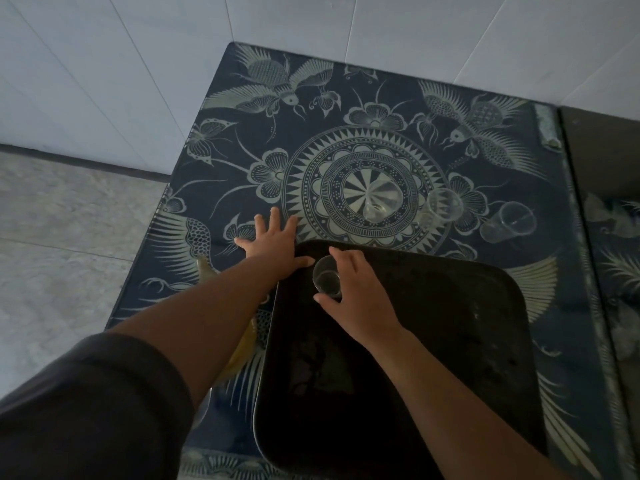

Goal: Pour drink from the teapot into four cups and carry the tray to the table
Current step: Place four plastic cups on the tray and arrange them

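A black tray (450,323) lies on a table with a dark blue patterned cloth (242,140). My right hand (353,289) grips a small clear glass cup (326,279) at the tray's far left corner. My left hand (273,242) lies flat with spread fingers on the cloth, its thumb against the tray's edge. Three more clear cups stand on the cloth beyond the tray: one (381,202) at the centre of the round pattern, one (441,207) to its right, one (509,226) further right. A yellowish object (242,351), perhaps the teapot, is mostly hidden under my left arm.
White tiled walls (138,64) meet in a corner behind the table. A grey floor (52,254) lies to the left. A second dark surface (609,188) adjoins the table on the right.
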The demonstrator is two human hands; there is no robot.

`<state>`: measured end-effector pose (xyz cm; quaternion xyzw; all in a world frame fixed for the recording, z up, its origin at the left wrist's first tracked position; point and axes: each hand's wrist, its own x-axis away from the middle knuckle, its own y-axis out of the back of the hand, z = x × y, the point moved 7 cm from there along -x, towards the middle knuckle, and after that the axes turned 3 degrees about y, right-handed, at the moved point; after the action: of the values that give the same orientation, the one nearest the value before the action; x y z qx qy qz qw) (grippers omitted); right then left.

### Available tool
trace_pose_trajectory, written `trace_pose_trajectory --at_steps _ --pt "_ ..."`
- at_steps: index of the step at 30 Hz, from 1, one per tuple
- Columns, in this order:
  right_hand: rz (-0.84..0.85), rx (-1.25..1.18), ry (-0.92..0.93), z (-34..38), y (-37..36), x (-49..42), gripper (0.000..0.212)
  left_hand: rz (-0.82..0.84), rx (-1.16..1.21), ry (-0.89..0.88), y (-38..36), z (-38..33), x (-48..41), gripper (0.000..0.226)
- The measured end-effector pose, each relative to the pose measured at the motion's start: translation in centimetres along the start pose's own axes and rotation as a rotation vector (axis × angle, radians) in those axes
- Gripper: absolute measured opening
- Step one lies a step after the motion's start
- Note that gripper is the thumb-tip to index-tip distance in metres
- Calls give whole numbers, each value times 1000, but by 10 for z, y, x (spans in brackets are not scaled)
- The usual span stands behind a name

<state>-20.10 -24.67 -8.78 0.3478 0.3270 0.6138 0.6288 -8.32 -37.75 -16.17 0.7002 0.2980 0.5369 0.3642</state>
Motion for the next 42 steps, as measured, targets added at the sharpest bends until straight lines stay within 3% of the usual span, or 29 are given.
trace_pose_trajectory --at_steps 15,23,35,42 --pt "-23 -13 -4 -1 -3 0 81 -10 17 5 1 1 0 107" --pt "-4 -41 -2 -1 5 2 100 -9 14 10 -1 1 0 107" --pt "-192 31 -33 -52 82 -56 64 -13 20 -6 -3 5 -5 109" --pt "-120 90 -136 -92 82 -94 94 -8 14 10 -5 7 -6 110"
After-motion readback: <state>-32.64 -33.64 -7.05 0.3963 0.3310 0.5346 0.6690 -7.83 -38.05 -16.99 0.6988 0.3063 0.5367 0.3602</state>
